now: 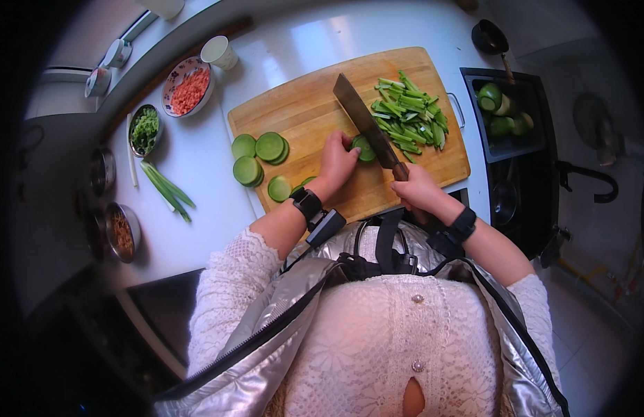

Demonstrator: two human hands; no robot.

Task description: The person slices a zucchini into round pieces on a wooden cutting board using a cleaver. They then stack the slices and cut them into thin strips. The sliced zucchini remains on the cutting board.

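Note:
My right hand (418, 187) grips the wooden handle of a cleaver (364, 119), whose broad blade slants up and left over a wooden cutting board (301, 104). Against the blade's left side lie green radish slices (363, 148), with the fingertips of my left hand (338, 159) on them. Cut green stalks (410, 114) form a pile to the right of the blade. More round slices (269, 146) lie in small stacks at the board's left, and others (279, 188) lie near its front edge, partly hidden by my left wrist.
Left of the board are a bowl of chopped pink food (190, 91), a paper cup (219, 52), a bowl of chopped greens (145, 130), scallion stalks (168, 190) and a metal bowl (122, 232). At right, a sink basin (509, 148) holds green radish pieces (490, 97); a small pan (489, 37) stands behind.

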